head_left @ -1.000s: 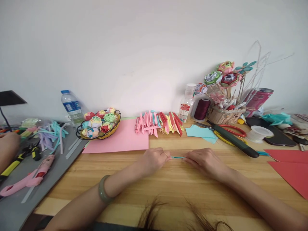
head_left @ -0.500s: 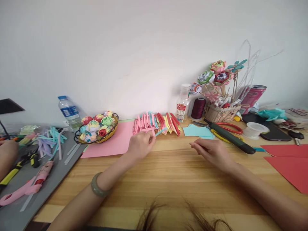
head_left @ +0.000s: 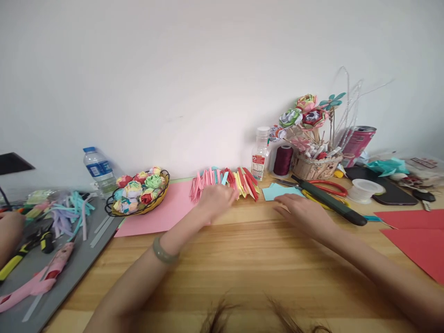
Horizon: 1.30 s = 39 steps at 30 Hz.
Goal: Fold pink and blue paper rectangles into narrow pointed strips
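My left hand (head_left: 217,202) is curled and smeared by motion in front of a row of folded paper pieces (head_left: 246,182) in pink, red, yellow and blue. Just above its knuckles leans a folded light blue paper piece (head_left: 225,178). Whether the fingers touch that piece is hidden. At the near edge of a small stack of light blue paper (head_left: 270,193) is my right hand (head_left: 303,212), palm down. Its thumb stands apart from the forefinger, and nothing shows between them.
Left: a basket of paper flowers (head_left: 163,199), pink paper (head_left: 149,222), a water bottle (head_left: 99,171), and a co-worker's hand (head_left: 10,233) beside pliers (head_left: 17,261). Right: a box cutter (head_left: 333,203), scissors (head_left: 286,183), thread spool (head_left: 283,161), plastic bottle (head_left: 260,155) and red paper (head_left: 416,249).
My left hand, which held a light blue paper piece, has shifted right; a blue piece now shows above it. My right hand has moved to the blue stack and its thumb has parted.
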Each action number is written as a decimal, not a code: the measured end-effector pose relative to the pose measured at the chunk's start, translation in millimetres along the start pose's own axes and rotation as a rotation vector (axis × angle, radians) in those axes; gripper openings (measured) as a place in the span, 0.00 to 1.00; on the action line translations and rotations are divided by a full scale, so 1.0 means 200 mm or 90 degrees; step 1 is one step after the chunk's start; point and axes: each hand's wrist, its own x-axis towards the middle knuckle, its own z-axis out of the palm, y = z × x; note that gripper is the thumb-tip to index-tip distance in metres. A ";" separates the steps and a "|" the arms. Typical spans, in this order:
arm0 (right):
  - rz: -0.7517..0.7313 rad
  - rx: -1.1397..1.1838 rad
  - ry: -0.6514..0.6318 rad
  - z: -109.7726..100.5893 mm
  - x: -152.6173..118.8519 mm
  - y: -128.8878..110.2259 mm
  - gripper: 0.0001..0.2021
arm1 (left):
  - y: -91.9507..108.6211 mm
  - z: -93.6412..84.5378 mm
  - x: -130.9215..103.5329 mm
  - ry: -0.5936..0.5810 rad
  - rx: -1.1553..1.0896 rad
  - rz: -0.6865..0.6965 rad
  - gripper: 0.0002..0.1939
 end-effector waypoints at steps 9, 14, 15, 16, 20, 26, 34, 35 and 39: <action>-0.028 -0.149 -0.097 0.12 0.08 0.08 0.14 | 0.24 0.07 -0.23 0.048 -0.070 0.382 0.17; -0.020 -0.168 -0.132 0.06 0.09 0.08 0.10 | 0.24 0.05 -0.24 -0.025 -0.097 0.331 0.11; -0.011 -0.173 -0.136 0.06 0.09 0.09 0.10 | 0.24 0.05 -0.25 -0.038 -0.100 0.311 0.10; 0.000 -0.178 -0.138 0.06 0.10 0.10 0.10 | 0.24 0.05 -0.25 -0.048 -0.102 0.295 0.09; 0.059 -0.193 -0.137 0.09 0.12 0.13 0.12 | 0.24 0.06 -0.26 -0.074 -0.109 0.281 0.09; 0.085 -0.158 -0.088 0.12 0.12 0.15 0.20 | 0.25 0.06 -0.26 -0.082 -0.104 0.285 0.10; 0.144 -0.140 -0.078 0.10 0.14 0.17 0.21 | 0.26 0.10 -0.27 -0.040 -0.094 0.283 0.09; 0.151 -0.136 -0.070 0.10 0.14 0.17 0.20 | 0.26 0.11 -0.27 -0.038 -0.094 0.282 0.08; 0.094 -0.108 0.090 0.07 0.12 0.14 0.16 | 0.26 0.08 -0.29 -0.009 -0.090 0.258 0.07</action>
